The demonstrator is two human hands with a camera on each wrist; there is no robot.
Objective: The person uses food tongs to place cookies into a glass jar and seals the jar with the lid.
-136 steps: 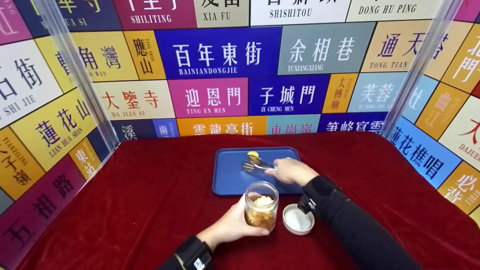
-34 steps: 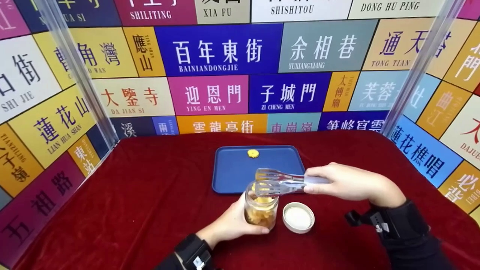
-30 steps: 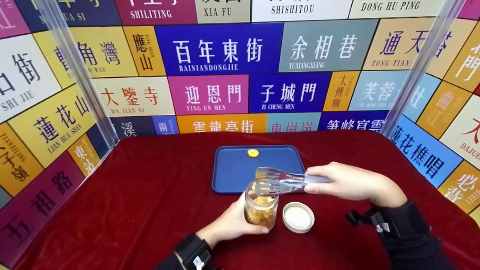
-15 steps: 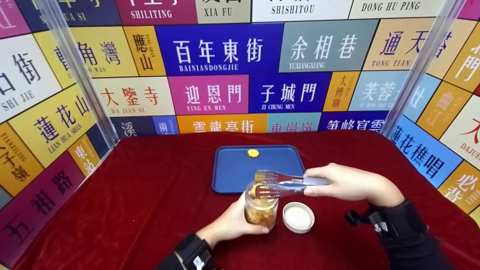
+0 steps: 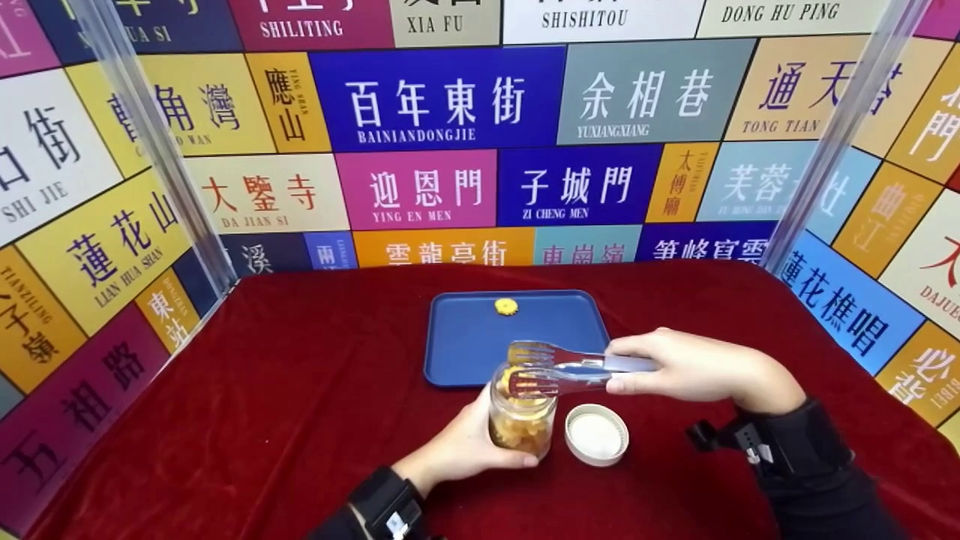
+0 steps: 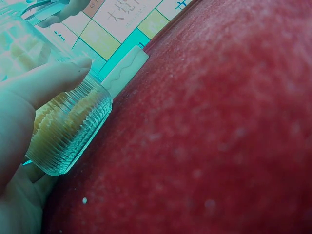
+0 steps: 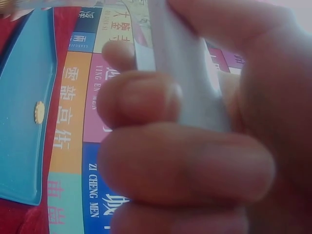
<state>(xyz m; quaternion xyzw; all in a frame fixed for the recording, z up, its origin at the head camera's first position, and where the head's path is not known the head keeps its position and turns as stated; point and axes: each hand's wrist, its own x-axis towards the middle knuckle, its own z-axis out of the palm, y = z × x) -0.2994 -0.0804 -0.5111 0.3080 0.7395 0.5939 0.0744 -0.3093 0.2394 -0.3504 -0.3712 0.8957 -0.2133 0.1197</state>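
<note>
My left hand (image 5: 469,444) grips a ribbed glass jar (image 5: 521,436) holding yellow pieces; the left wrist view shows the thumb lying across its side. Metal tongs (image 5: 574,381) with slotted ends are in my right hand (image 5: 694,367), fingers wrapped around the grey handle (image 7: 187,68). The lower tong end reaches the jar's mouth while the upper one sits just above the rim, so the two ends stand apart. Whether they touch a piece inside cannot be made out. One yellow crinkle-edged piece (image 5: 506,306) lies on the blue tray (image 5: 469,352), near its far edge.
A round pale lid (image 5: 597,436) lies on the red cloth (image 5: 315,390) just right of the jar. The tray sits behind the jar. Sign-covered panels (image 5: 435,97) with clear corner posts (image 5: 832,120) enclose the table at the back and sides.
Since the oldest frame, my right hand has brought the tongs from the tray back to the jar, and the yellow piece lies free. Lately the tongs have dipped slightly. The left hand stays put.
</note>
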